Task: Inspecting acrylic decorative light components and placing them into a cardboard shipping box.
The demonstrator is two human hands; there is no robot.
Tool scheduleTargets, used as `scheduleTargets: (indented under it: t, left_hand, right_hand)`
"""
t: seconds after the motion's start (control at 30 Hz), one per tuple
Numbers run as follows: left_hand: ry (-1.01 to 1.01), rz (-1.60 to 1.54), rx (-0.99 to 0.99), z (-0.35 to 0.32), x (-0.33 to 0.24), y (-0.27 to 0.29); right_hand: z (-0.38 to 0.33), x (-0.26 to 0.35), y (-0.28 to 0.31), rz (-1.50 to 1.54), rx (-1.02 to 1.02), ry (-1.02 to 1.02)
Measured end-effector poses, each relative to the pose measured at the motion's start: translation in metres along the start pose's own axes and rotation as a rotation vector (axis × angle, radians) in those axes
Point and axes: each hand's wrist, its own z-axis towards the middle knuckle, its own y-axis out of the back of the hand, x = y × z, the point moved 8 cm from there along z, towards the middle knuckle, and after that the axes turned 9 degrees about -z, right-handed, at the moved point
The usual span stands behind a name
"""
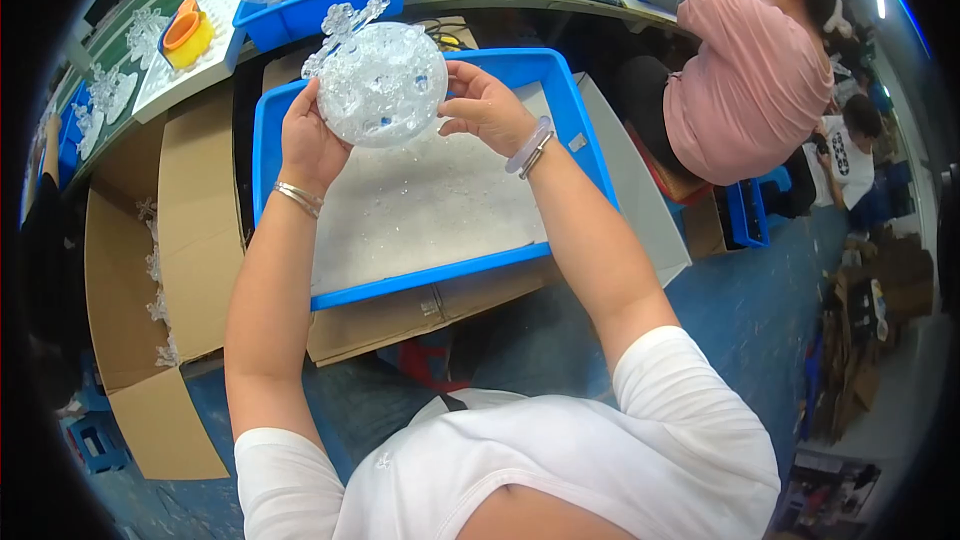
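A clear, round, textured plastic disc (pixel 385 85) is held up over the far half of a blue tray (pixel 590 125). Small transparent flower-like pieces (pixel 350 18) stick up at its top left edge. My left hand (pixel 315 140) grips the disc's left side, thumb up along the rim. At the opposite side my right hand (pixel 488 108) has its curved fingers on the right rim, with gaps between them. The tray's pale floor is sprinkled with tiny clear bits.
Cardboard boxes (pixel 200 220) stand left of and beneath the tray, one with clear pieces inside. On the bench behind are a blue bin (pixel 270 30) with plastic bags and an orange-and-yellow cup-shaped item (pixel 187 38). A person in pink (pixel 745 80) sits at the right.
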Motion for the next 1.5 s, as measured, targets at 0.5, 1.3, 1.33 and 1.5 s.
scheduleTargets:
  t: [0.5,1.3,1.33,1.5]
  left_hand:
    - [-0.022,0.041,-0.002,-0.001,-0.003,-0.002]
    - [-0.104,0.028,-0.01,0.001,-0.01,0.002]
    - [-0.105,0.032,-0.012,0.001,-0.01,0.002]
    - [-0.102,0.035,-0.012,-0.002,-0.008,-0.002]
  right_hand:
    - [0.006,-0.01,0.008,0.125,-0.035,-0.03]
    - [0.007,-0.027,0.009,-0.127,-0.031,-0.214]
    - [0.007,-0.029,0.01,-0.128,-0.032,-0.214]
    - [0.006,-0.014,0.014,-0.079,-0.139,-0.029]
